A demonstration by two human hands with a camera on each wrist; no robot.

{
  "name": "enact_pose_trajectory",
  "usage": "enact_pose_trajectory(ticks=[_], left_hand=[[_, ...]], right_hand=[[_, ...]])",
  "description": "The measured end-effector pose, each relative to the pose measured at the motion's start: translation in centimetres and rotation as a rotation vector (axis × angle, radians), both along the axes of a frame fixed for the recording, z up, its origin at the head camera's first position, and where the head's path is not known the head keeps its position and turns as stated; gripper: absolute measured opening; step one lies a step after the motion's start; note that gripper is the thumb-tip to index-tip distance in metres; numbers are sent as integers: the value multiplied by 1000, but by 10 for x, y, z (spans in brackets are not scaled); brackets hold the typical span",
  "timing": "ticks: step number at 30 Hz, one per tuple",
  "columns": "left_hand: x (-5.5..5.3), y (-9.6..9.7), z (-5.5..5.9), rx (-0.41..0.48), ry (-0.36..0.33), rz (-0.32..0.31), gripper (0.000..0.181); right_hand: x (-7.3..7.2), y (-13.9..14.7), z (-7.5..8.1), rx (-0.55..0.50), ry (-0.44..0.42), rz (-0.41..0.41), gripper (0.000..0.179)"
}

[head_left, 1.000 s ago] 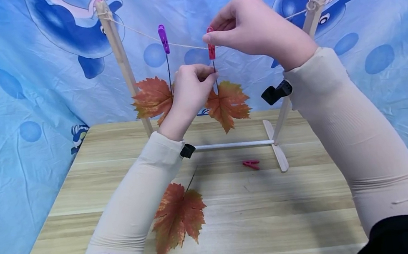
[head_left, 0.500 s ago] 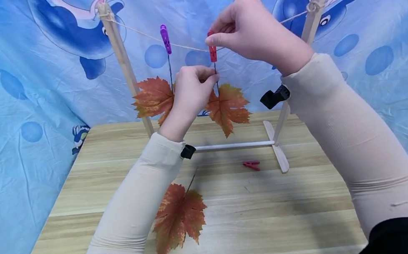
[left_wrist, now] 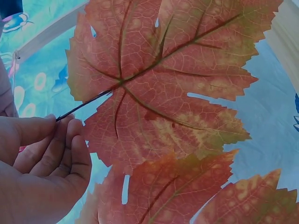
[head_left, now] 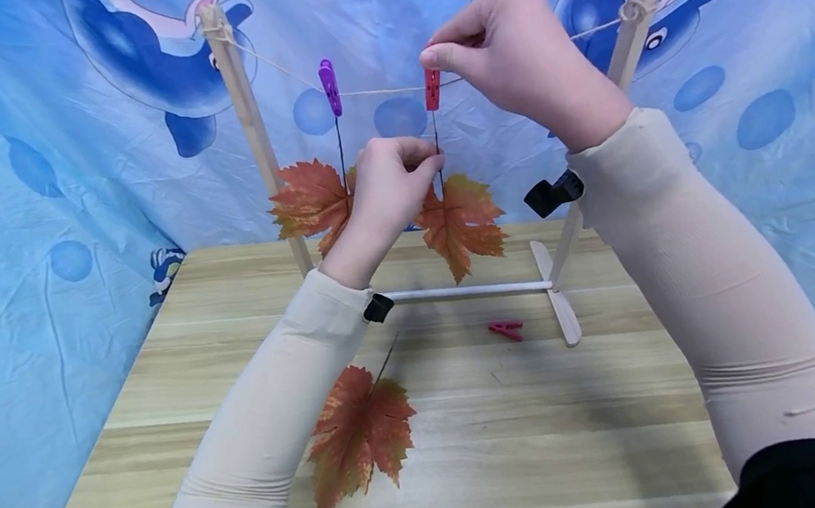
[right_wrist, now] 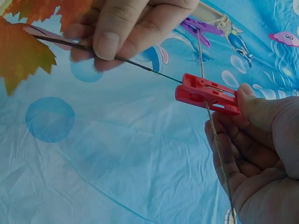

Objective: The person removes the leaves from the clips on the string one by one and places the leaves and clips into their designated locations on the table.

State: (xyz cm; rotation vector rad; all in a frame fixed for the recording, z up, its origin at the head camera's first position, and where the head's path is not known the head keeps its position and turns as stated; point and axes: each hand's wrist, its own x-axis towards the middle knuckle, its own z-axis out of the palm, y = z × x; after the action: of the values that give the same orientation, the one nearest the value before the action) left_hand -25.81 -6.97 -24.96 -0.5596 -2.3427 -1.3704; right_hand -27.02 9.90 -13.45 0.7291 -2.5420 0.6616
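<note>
My right hand (head_left: 517,57) pinches the top end of a red clothespin (right_wrist: 208,93), which sits on the thin string (right_wrist: 216,135). The tip of a dark leaf stem (right_wrist: 140,67) runs into the lower end of this clothespin. Below it, my left hand (head_left: 393,180) pinches the same stem between thumb and fingers. The orange-green maple leaf (head_left: 460,223) on that stem hangs beneath the left hand. To the left, a purple clothespin (head_left: 331,88) on the string carries another maple leaf (head_left: 311,202), partly hidden behind the left hand.
Two wooden posts (head_left: 244,113) hold up the string, with a white rod (head_left: 472,290) low between them. On the wooden table (head_left: 536,457) lie a third maple leaf (head_left: 363,431) and a dark pink clothespin (head_left: 507,331). A blue patterned cloth (head_left: 48,345) hangs behind.
The right hand and the red clothespin have risen slightly, and the string between the two clothespins runs more level. The purple clothespin sits a little lower. The left hand keeps its pinch on the stem.
</note>
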Motion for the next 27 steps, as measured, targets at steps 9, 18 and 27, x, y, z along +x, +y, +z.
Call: enact_pose_trajectory(ticks=[9,18,27], left_hand=[[2,5,-9,12,-8,-34,12],[8,11,-21,-2,-58,-42,12],[16,14,-37,-11,-67,-72,10]], right_hand=[[1,3,3,-46,37,-29,35],[3,5,6,-75,79,-36,34],[6,9,8,-121,114,-19,32]])
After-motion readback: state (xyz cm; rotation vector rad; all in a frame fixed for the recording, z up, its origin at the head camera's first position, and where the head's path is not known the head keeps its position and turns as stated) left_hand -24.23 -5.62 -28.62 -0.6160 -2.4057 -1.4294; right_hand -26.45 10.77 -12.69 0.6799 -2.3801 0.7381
